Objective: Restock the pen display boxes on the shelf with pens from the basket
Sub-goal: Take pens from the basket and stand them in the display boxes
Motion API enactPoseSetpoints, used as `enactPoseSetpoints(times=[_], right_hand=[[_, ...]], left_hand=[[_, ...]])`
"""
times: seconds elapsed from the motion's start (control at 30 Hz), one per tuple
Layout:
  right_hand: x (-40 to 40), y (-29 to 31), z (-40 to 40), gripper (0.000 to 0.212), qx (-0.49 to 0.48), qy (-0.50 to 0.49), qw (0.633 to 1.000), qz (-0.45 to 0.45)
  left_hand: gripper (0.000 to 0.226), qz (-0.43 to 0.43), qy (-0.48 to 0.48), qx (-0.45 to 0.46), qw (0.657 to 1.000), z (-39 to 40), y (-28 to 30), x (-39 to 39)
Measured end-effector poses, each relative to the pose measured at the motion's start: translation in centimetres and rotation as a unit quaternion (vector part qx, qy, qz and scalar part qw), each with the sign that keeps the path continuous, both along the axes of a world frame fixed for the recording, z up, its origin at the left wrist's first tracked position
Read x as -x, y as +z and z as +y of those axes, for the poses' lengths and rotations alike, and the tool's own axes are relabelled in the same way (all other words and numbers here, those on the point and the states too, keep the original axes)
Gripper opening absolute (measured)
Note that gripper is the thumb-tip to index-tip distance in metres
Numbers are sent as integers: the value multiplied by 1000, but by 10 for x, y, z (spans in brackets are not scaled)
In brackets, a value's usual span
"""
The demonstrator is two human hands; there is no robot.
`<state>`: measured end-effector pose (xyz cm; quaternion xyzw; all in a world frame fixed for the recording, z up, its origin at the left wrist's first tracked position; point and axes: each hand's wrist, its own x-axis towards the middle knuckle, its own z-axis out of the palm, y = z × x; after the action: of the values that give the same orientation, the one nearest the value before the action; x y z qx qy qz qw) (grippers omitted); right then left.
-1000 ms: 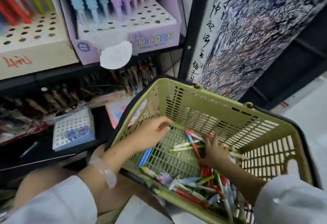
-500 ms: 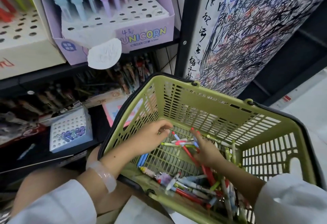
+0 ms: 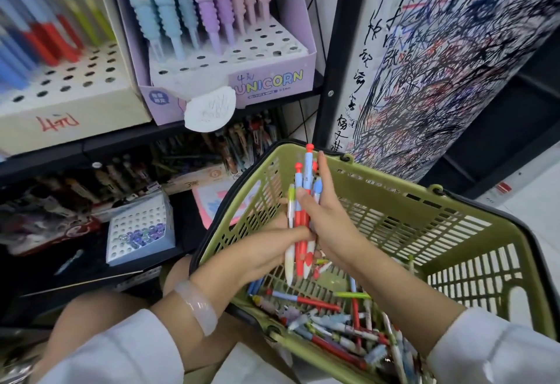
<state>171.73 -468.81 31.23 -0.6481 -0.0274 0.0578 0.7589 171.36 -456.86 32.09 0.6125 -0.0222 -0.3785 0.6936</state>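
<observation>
basket (image 3: 378,214): matt olive plastic, slotted walls
pens (image 3: 300,226): smooth glossy plastic barrels
unicorn box (image 3: 266,83): lilac printed cardboard, matt, perforated top
cream box (image 3: 78,111): matt cardboard, scuffed front
bangle (image 3: 198,308): translucent, polished, glassy sheen
sleeves (image 3: 121,356): white cloth
shelf (image 3: 100,144): black, dull finish

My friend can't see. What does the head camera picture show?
Two hands, left hand and right hand, hold a bunch of red and blue pens upright above a green basket with more pens in it. On the shelf behind stands a purple Unicorn pen box, partly filled.
</observation>
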Motion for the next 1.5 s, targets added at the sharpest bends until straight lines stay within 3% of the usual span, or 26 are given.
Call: enactPoseSetpoints(times=[0.17,0.3,0.4,0.63,0.73,0.93,1.03,1.17,1.3,1.5], right_hand=[[-2,16,2,54,60,4,998,-1],[1,29,7,19,78,-6,997,-23],[1,37,14,9,90,-6,995,-32],[-9,59,44,8,77,-29,995,-50],[-9,69,64,17,88,-40,993,-63],[-6,99,106,15,-45,97,993,-56],[-13,116,133,6,-38,115,990,-67],[-22,135,171,10,-72,167,980,-78],[-31,150,200,13,-33,201,973,-113],[-55,198,240,13,60,105,970,-212]], left_hand=[[6,-97,53,-34,993,16,9,-1],[10,-138,121,-16,983,33,19,-2],[15,-152,123,-23,980,46,28,0],[21,-138,168,-6,976,80,44,8],[23,-158,179,-18,971,97,51,13],[23,-139,259,52,954,140,72,20],[19,-170,295,68,938,165,84,21],[22,-204,320,92,921,193,98,25],[22,-231,383,65,892,221,100,25],[25,-247,449,-43,858,270,99,29]])
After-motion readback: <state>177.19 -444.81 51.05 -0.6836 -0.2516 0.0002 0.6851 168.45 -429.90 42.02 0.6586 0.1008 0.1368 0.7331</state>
